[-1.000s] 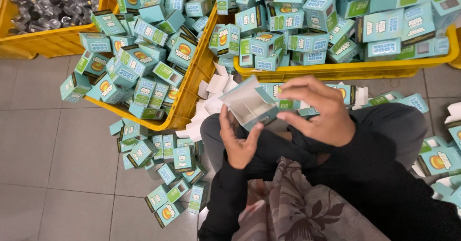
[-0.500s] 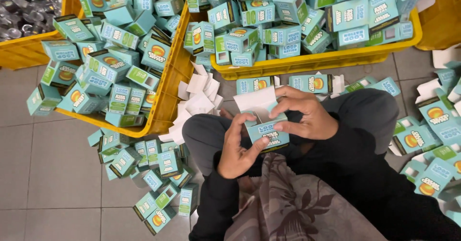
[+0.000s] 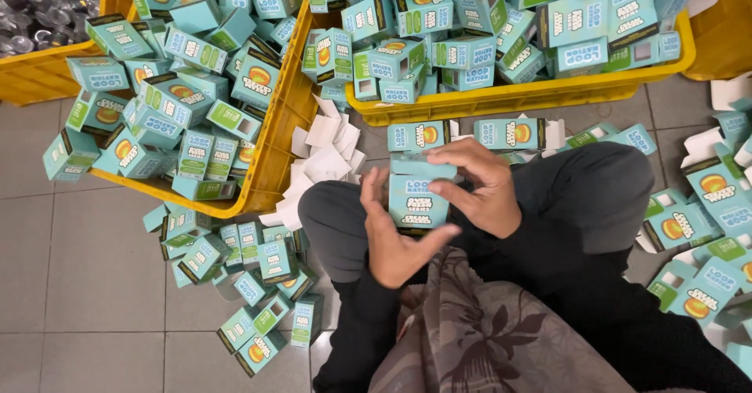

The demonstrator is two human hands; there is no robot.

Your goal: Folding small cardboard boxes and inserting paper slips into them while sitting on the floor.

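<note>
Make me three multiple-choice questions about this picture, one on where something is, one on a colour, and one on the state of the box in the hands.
1. Where do the loose white card inserts lie?
A. On the floor between the two crates
B. Inside the far left crate
C. On the person's lap

2. What colour are the crates that hold the boxes?
A. Blue
B. Yellow
C. Grey

3. How is the small teal box held by the left hand and right hand?
A. Flattened
B. Torn open
C. Upright, top flap folded down

Answers: 1 A, they pile on the tiles in the gap; 2 B, walls and rims are yellow; 3 C, fingers rest on its closed top.
</note>
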